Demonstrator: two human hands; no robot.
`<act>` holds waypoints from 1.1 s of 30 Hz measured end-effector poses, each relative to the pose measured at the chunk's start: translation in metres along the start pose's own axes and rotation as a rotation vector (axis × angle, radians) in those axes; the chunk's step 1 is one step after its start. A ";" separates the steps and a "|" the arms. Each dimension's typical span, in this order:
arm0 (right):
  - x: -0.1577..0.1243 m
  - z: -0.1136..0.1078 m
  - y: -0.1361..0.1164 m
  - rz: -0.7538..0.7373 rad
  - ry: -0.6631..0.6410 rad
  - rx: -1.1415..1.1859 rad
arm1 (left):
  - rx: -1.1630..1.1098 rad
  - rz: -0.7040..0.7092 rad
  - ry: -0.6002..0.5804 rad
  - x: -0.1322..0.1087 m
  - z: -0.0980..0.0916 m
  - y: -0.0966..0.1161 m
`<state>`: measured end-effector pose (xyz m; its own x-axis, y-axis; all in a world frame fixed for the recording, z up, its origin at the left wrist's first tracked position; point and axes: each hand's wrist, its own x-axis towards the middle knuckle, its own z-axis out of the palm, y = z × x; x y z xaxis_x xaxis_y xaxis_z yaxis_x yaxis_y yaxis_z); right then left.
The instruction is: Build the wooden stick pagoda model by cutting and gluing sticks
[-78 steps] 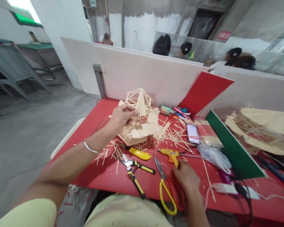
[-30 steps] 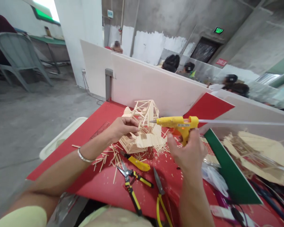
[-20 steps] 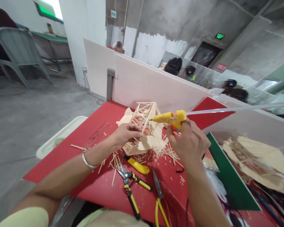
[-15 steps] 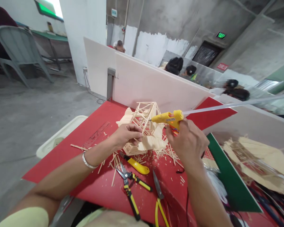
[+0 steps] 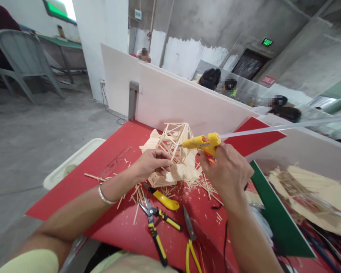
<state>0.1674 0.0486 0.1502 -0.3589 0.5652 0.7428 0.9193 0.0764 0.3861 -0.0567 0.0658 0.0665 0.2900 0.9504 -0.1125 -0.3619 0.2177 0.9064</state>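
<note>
A small house model of thin wooden sticks stands on the red table. My left hand is closed on a stick at the model's left side and steadies it. My right hand grips a yellow glue gun, nozzle pointing left and touching the model's open roof frame. A long clear glue stick juts out of the gun's back to the right.
Yellow-handled snips, a yellow cutter and yellow scissors lie near the front edge among loose sticks. A green board and more stick models sit right. White partitions stand behind; other people sit beyond them.
My right hand lifted the glue gun from the table and brought it left until its nozzle reached the model's roof. The left hand stayed on the model.
</note>
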 end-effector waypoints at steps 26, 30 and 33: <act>0.012 -0.003 0.003 -0.093 0.089 -0.066 | 0.026 -0.009 -0.067 -0.004 0.001 0.004; 0.013 -0.004 0.002 -0.100 0.093 -0.070 | 0.041 -0.001 -0.055 -0.003 0.000 0.003; 0.013 -0.005 0.002 -0.099 0.083 -0.070 | 0.039 0.001 -0.053 -0.003 0.000 0.002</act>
<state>0.1642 0.0524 0.1636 -0.4623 0.4880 0.7404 0.8662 0.0698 0.4949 -0.0585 0.0635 0.0687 0.3366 0.9373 -0.0910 -0.3274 0.2071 0.9219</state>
